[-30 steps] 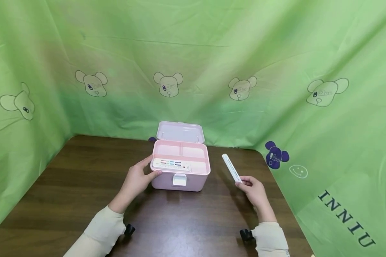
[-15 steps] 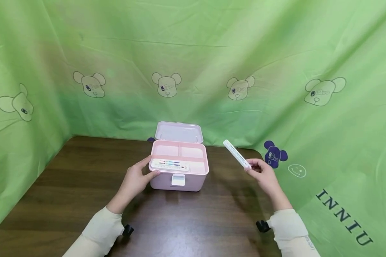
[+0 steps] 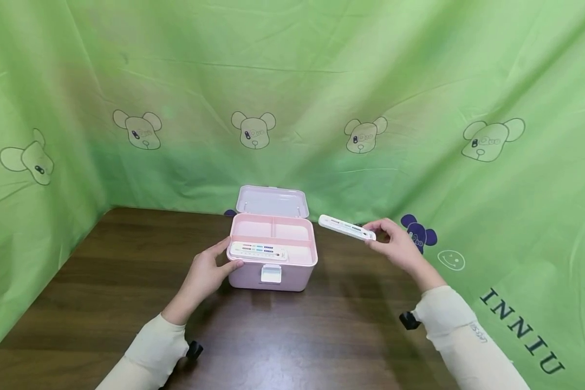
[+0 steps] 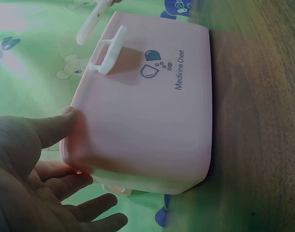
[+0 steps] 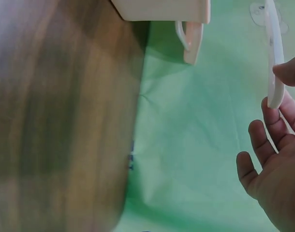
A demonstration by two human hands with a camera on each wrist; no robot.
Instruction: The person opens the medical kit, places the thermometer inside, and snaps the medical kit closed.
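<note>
A pink medicine chest (image 3: pixel 268 277) stands on the table, its lid (image 3: pixel 273 202) tipped back. My left hand (image 3: pixel 202 276) holds the chest's front left corner, thumb at the front and index finger at the side; the other fingers are spread in the left wrist view. In the front compartment lies a slim white case (image 3: pixel 258 251) with coloured print, like a thermometer case. To the right of the chest, my right hand (image 3: pixel 395 246) pinches a second, similar thermometer case (image 3: pixel 343 226) by its right end, above the table. The right wrist view shows this held case (image 5: pixel 275 43) edge-on.
A white latch (image 3: pixel 271 273) hangs on the chest's front. Behind the brown wooden table (image 3: pixel 141 260) hangs a green curtain (image 3: pixel 292 81) with bear prints, which also closes off both sides. Two rear compartments (image 3: pixel 251 225) of the chest show bare pink floors.
My right hand has risen and moved away from me. The case in it has turned from pointing steeply away to lying nearly crosswise, its printed side now showing. My left hand has stayed put.
</note>
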